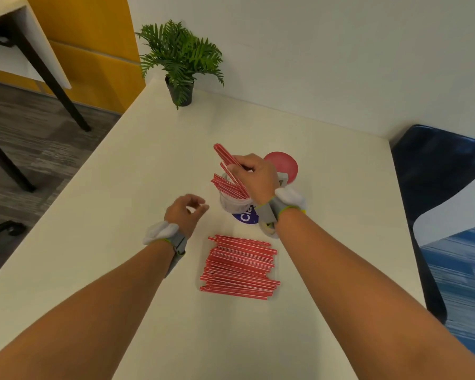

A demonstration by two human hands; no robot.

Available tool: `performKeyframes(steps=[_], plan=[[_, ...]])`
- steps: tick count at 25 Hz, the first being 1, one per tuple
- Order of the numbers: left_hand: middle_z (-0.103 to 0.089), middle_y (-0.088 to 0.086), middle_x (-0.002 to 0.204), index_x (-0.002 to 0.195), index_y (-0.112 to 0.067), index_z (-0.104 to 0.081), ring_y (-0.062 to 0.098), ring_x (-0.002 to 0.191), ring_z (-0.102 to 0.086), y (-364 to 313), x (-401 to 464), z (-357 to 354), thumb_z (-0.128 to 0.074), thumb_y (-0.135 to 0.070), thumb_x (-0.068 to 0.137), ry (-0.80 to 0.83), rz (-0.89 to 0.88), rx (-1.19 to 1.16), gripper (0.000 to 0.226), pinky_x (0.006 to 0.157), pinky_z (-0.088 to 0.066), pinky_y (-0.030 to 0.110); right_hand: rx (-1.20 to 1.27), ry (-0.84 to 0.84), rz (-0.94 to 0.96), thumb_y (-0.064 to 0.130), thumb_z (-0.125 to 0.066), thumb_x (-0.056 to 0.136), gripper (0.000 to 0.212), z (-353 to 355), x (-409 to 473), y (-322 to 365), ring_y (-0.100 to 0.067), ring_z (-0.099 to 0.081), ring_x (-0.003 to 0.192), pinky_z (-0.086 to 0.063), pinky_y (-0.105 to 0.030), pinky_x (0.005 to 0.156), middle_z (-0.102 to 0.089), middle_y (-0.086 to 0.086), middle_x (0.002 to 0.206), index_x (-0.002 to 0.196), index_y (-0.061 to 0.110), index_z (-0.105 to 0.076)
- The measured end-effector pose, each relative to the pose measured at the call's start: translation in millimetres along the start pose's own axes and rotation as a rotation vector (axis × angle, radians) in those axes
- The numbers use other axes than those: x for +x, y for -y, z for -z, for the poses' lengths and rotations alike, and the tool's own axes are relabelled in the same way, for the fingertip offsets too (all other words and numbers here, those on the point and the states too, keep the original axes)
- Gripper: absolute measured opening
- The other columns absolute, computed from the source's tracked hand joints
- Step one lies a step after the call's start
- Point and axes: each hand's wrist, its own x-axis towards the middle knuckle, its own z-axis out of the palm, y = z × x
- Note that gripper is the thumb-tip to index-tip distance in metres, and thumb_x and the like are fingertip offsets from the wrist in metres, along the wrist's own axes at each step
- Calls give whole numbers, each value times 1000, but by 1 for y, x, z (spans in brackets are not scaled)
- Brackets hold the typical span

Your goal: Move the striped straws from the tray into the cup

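Where the two bare forearms enter from the near edge, they reach out over a cream-white rectangular tabletop [137, 165] that fills most of the view. Between the forearms lies a flat pile of red-and-white striped paper straws [239, 267], stacked roughly parallel and crosswise to the person; no tray can be told apart beneath them. Each wrist carries a grey strap with a white padded band. Beyond the pile, the left hand [185, 213] hovers above the table just left of the cup, palm turned inward, fingers loosely curled and apart, holding nothing. A white cup [232, 205] with a purple label stands just past the pile, already holding a fan of striped straws that lean out to the left. The right hand [257, 174] is poised above the cup's mouth, thumb and fingers pinched on a small bundle of striped straws [226, 156] whose upper ends point away to the left while the lower ends angle down into the cup. A round pink disc [287, 164] lies on the table just behind the cup, partly hidden by the right hand. At the far left corner stands a green fern in a small black pot [180, 64], against a white wall. Grey wood-look flooring, black table legs and a yellow panel show at left; a dark blue chair [433, 171] sits at right.
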Motion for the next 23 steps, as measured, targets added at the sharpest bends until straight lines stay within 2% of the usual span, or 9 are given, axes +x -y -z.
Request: performKeyframes(steps=[5, 8, 10, 12, 13, 15, 18, 21, 23], plan=[[-58, -7, 73, 79, -22, -67, 5, 55, -44, 19, -27, -15, -73, -20, 74, 268, 56, 81, 8, 52, -34, 9, -8, 11, -67, 18, -62, 84, 21, -17, 21, -14, 3, -57, 65, -41, -3, 59, -62, -5, 83, 104, 12, -68], [-56, -10, 72, 80, -22, -68, 4, 58, -46, 19, -34, -23, -75, -17, 70, 327, 125, 61, 13, 53, -35, 10, -1, 24, -119, 17, -60, 86, 22, -20, 13, -31, -7, -57, 74, -39, 2, 61, -61, -5, 88, 106, 10, -67], [-56, -9, 74, 87, -19, -71, 5, 61, -49, 19, -36, -25, -77, -17, 69, 360, 121, 84, 19, 57, -37, 11, -54, 86, -145, 17, -58, 87, 25, -20, 11, -39, -19, -58, 91, -41, -2, 71, -65, -10, 103, 109, 9, -65], [-55, -6, 81, 93, -17, -72, 12, 71, -50, 20, -36, -25, -78, -20, 68, 394, 59, 166, 27, 70, -43, 20, -149, 139, -170, 18, -58, 87, 29, -22, 10, -46, -26, -58, 105, -43, -20, 87, -63, -13, 118, 114, 7, -61], [-54, -4, 86, 96, -18, -72, 15, 78, -51, 21, -36, -24, -78, -22, 67, 413, 25, 210, 29, 78, -45, 25, -179, 146, -179, 18, -58, 87, 30, -24, 9, -47, -27, -57, 108, -41, -23, 89, -63, -14, 120, 115, 6, -60], [-54, 1, 97, 102, -22, -70, 19, 90, -52, 23, -35, -22, -77, -27, 69, 480, -43, 326, 34, 91, -46, 31, -194, 146, -168, 15, -57, 87, 29, -24, 5, -47, -29, -59, 107, -41, -23, 87, -64, -15, 118, 114, 7, -61], [-57, 5, 110, 108, -28, -67, 24, 108, -51, 29, -36, -24, -73, -31, 72, 544, -111, 480, 36, 97, -41, 33, -97, 150, -152, 5, -56, 86, 29, -20, -6, -44, -25, -60, 107, -43, -19, 89, -64, -15, 117, 115, 7, -60], [-53, -1, 97, 105, -33, -68, 23, 106, -53, 28, -39, -25, -72, -30, 73, 515, -110, 470, 32, 92, -43, 32, -26, 123, -102, 1, -57, 85, 31, -11, -23, -39, -23, -58, 110, -44, -26, 98, -61, -16, 120, 115, 8, -58], [-47, -6, 90, 104, -35, -68, 21, 102, -54, 26, -41, -24, -71, -30, 74, 511, -121, 471, 31, 88, -42, 29, -44, 116, -58, 3, -58, 84, 31, -5, -38, -39, -17, -56, 107, -44, -22, 95, -61, -13, 119, 114, 10, -59]])
